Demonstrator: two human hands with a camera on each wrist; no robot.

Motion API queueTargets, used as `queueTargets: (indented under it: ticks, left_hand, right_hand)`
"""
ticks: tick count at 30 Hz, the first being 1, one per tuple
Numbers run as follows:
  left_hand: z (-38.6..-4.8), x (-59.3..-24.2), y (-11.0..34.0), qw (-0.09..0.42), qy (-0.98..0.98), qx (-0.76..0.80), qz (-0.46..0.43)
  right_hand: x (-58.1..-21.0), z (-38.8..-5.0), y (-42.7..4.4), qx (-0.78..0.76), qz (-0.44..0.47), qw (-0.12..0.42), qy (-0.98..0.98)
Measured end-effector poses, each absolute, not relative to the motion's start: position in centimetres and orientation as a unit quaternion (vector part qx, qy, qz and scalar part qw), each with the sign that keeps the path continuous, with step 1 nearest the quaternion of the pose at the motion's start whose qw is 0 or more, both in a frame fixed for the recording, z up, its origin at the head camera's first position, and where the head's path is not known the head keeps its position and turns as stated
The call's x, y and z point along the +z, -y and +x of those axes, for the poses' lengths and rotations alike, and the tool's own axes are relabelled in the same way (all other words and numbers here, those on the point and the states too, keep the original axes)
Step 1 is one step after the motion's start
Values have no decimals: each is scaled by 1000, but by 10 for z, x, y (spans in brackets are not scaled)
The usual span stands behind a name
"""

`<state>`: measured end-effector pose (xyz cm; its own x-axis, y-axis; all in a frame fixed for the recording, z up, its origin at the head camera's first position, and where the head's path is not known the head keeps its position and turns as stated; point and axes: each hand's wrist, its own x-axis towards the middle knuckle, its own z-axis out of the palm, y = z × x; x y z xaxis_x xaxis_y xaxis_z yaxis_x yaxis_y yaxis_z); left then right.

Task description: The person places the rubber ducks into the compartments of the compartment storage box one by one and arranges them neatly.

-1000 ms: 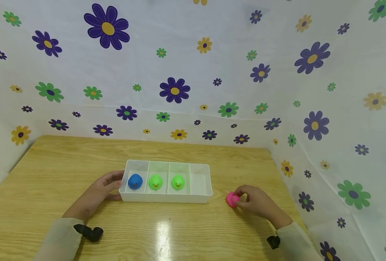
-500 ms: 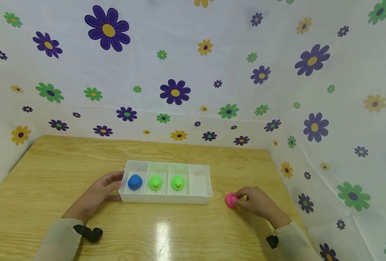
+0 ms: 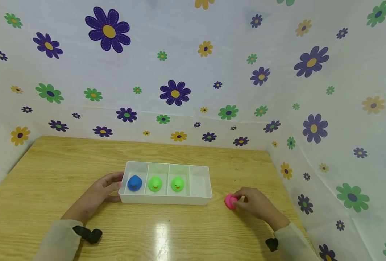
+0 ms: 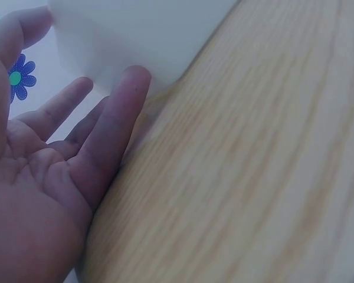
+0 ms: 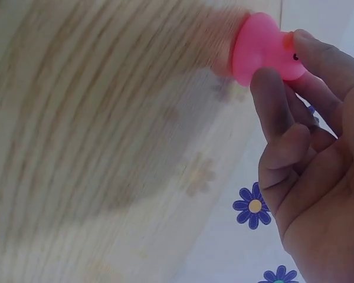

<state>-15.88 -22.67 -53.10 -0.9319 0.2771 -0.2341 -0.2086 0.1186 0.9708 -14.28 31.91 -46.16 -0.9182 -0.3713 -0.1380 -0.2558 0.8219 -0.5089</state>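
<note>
A white tray (image 3: 166, 199) with compartments in a row sits on the table in the head view. From left to right it holds a blue rubber duck (image 3: 135, 183), a green rubber duck (image 3: 155, 183) and another green duck (image 3: 177, 184); the rightmost compartment has nothing in it. My left hand (image 3: 96, 194) touches the tray's left end with extended fingers; the left wrist view shows the fingertips against the white wall (image 4: 130, 35). Right of the tray, my right hand (image 3: 258, 204) pinches a pink rubber duck (image 5: 256, 53), which is tipped on its side at the table surface.
The wooden table (image 3: 121, 235) runs back to a white flowered cloth (image 3: 140, 65) hanging behind it. More of this cloth rises along the right side, close to my right arm. A dark strap (image 3: 88, 234) crosses my left sleeve.
The pink duck and my right hand have shifted very slightly left. The left hand stays at the tray's end, and the tray and its ducks hold their places.
</note>
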Motion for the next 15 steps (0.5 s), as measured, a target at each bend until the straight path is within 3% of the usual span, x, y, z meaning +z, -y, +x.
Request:
queueTargets:
  ticks: [6, 15]
  left_hand:
    - [-157, -531, 227, 180, -726, 663, 20]
    - [-157, -534, 227, 180, -721, 669, 25]
  right_hand:
    - [-459, -147, -317, -206, -176, 82, -959]
    - [-438, -164, -294, -222, -202, -64, -952]
